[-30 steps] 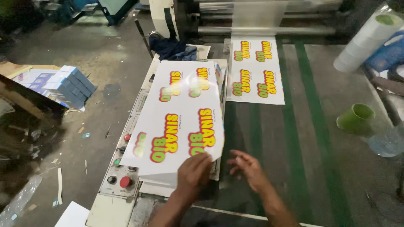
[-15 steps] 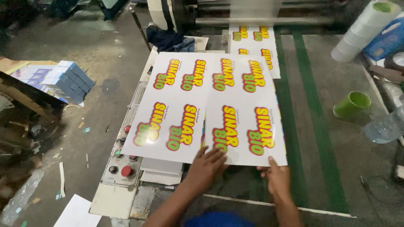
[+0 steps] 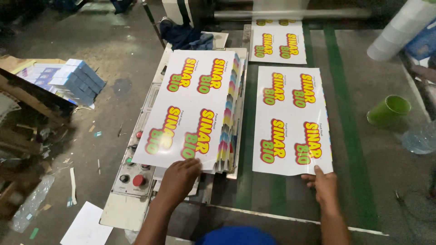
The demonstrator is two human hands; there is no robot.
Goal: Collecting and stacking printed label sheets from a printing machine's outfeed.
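Your left hand (image 3: 179, 179) rests flat, fingers spread, on the near edge of the stack of printed sheets (image 3: 195, 109) (beside the control panel (image 3: 129, 174)). Your right hand (image 3: 323, 186) pinches the near corner of a single printed sheet (image 3: 290, 120) lying on the conveyor belt (image 3: 363, 136).

left hand (image 3: 179, 177): now presses the stack of sheets (image 3: 195, 109) at centre left
right hand (image 3: 324, 186): has pulled one printed sheet (image 3: 290, 120) apart, to the centre right

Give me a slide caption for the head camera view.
Left hand on printed sheet stack; right hand grips sheet.
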